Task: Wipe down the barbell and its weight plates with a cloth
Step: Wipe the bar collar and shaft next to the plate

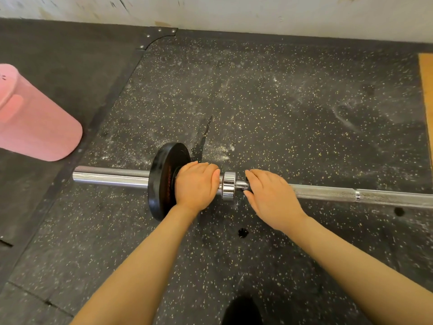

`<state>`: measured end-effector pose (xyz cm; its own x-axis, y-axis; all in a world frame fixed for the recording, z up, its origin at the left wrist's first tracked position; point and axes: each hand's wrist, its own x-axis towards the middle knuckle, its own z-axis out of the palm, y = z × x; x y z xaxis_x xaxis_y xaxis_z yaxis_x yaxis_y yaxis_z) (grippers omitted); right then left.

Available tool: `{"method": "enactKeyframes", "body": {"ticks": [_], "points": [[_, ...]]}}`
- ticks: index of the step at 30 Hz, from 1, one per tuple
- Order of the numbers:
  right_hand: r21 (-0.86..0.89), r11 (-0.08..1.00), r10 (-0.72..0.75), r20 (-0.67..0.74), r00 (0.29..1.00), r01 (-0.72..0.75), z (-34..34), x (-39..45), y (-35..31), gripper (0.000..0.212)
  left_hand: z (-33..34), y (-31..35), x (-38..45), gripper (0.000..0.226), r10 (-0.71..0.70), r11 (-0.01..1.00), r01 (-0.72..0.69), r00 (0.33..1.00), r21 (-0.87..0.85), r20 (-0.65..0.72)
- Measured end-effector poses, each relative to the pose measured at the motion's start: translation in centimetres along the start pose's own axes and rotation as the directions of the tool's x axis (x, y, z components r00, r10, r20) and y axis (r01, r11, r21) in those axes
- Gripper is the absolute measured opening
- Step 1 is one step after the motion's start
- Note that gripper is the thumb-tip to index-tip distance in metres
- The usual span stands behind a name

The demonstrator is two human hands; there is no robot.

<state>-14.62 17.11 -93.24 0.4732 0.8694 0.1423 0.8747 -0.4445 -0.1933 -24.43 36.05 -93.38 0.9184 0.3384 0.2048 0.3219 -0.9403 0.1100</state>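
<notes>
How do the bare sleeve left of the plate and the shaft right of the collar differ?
The sleeve is thicker than the shaft. The sleeve is smooth and mirror-bright; the shaft is dull and knurled, with a smooth ring. The sleeve's end shows; the shaft runs out of view. Both are silver metal, parts of one bar.

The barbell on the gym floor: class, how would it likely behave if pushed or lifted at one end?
The barbell would probably roll, since it rides on a round black plate. Its chrome sleeve looks smooth, likely slippery. Solid steel suggests it is heavy and stiff.
</notes>
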Motion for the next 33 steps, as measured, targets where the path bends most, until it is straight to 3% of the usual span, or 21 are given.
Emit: {"method": "enactKeyframes", "body": {"ticks": [3, 7, 14, 22, 33], "points": [[-0.019, 1.000, -0.019, 0.029, 0.999, 0.020, 0.0, 0.3, 0.8, 0.036, 0.0, -0.1, 0.5, 0.039, 0.019, 1.000, -0.018, 0.999, 0.012, -0.027], [-0.047, 0.996, -0.074, 0.086, 0.994, 0.078, -0.6, -0.4, 3.1, 0.042, 0.0, -0.2, 1.1, 0.040, 0.023, 1.000, -0.023, 0.998, 0.003, -0.059], [-0.095, 0.994, -0.046, 0.046, 0.998, 0.050, -1.4, -2.5, 6.8, 0.051, 0.1, -0.2, 1.9, 0.041, 0.023, 0.999, -0.022, 0.999, 0.028, -0.036], [-0.156, 0.976, -0.154, -0.011, 0.988, 0.151, 0.8, 0.6, 2.0, 0.056, 0.4, -0.5, 2.5, 0.042, 0.034, 0.998, -0.034, 0.999, 0.050, 0.005], [-0.158, 0.986, -0.056, 0.013, 0.998, 0.057, -0.2, -2.1, 6.2, 0.053, 0.4, -0.7, 3.6, 0.043, 0.048, 0.999, -0.048, 0.999, 0.024, -0.018]]}}
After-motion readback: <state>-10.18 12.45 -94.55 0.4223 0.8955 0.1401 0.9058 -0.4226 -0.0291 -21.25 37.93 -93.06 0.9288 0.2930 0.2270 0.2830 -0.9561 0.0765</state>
